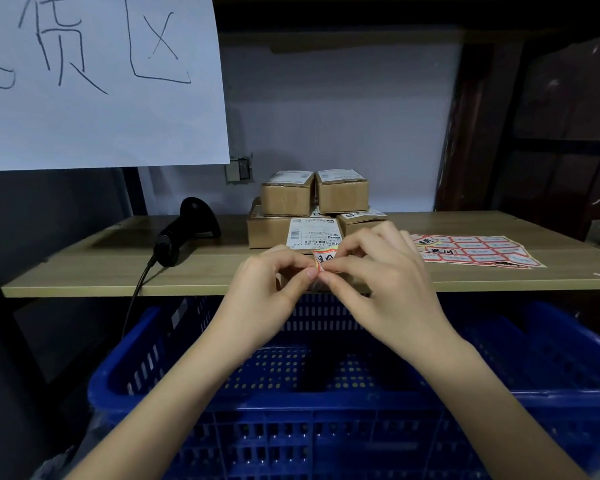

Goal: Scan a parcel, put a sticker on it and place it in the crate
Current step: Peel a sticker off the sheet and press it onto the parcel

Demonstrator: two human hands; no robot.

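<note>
A: A small red-and-white sticker (323, 260) is pinched between the fingertips of the left hand (271, 289) and the right hand (381, 282). Both hands are closed down to a fine pinch on it, thumbs and forefingers meeting, and the sticker is curled up between them.

B: So the sticker step is in progress?

A: It would be judged so. The sticker appears to be being peeled or separated from its backing; nothing is stuck down yet. Just beyond the fingertips a parcel (312, 237) lies flat on the tabletop (84, 268) with its white label facing up. That is taken to be the one in hand.

B: And the scanning?

A: The scanner (184, 230) is resting on the tabletop, well off to the left of the left hand, untouched. Whether the parcel was scanned cannot be read from this view.

B: What is left, then?

A: The sticker is to be pressed on, and the parcel lowered into the blue crate (551, 393) directly beneath both hands. No parcel is seen in the part of its floor that shows.

B: Anything obscured?

A: The near edge of the parcel is covered by the hands, and the sticker's print is too crumpled to read. Behind it, more boxes (312, 192) are stacked. The sticker sheet (478, 252) lies to the right of the right hand. The crate's near corners are cut off by the frame.
</note>
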